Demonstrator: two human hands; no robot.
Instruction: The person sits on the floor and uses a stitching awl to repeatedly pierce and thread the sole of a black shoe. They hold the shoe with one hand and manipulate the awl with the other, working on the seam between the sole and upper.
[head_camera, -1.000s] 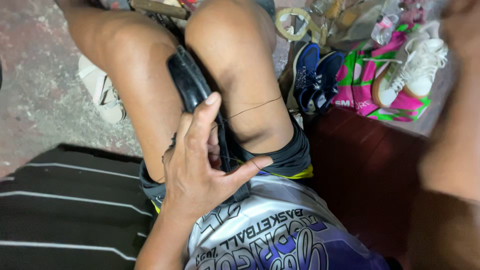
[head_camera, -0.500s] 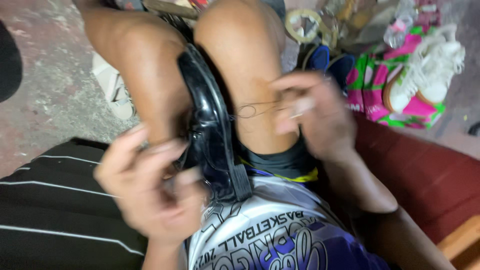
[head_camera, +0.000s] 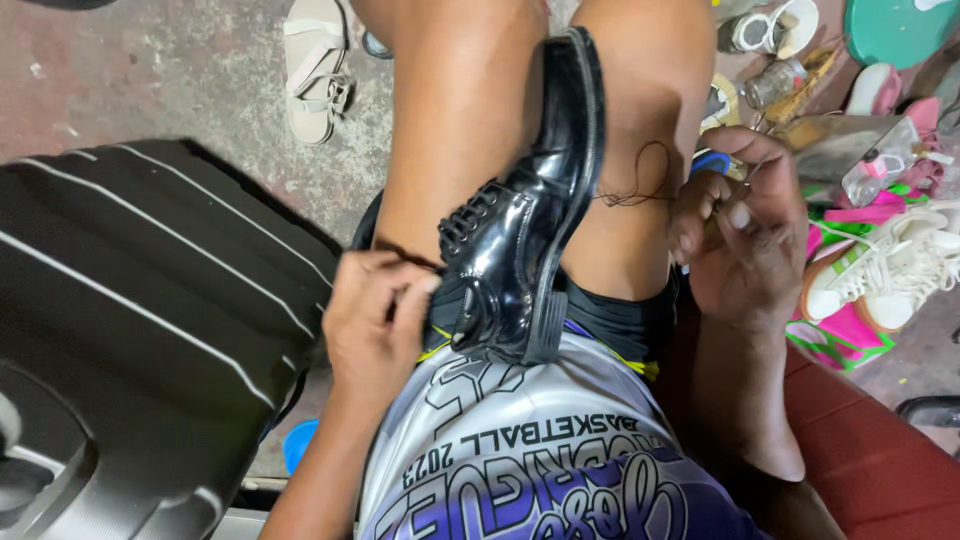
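A shiny black lace-up dress shoe (head_camera: 525, 215) is wedged on its side between my knees, sole edge turned to the right. My left hand (head_camera: 375, 320) rests with bent fingers against the shoe's laced upper and my left thigh. My right hand (head_camera: 745, 235) is closed beside my right knee, pinching a dark thread (head_camera: 635, 180) that loops across the knee to the shoe's sole. Whether the fingers also hold a needle or tool cannot be told.
A black ribbed hard case (head_camera: 140, 320) stands at my left. A beige sandal (head_camera: 315, 65) lies on the concrete floor ahead. At the right are white sneakers (head_camera: 880, 270), pink items, a bottle (head_camera: 775, 85) and a red seat (head_camera: 880, 450).
The view has tilted and steadied. My right hand moved out to the right of the knee, drawing the thread. My left hand settled against the shoe's upper.
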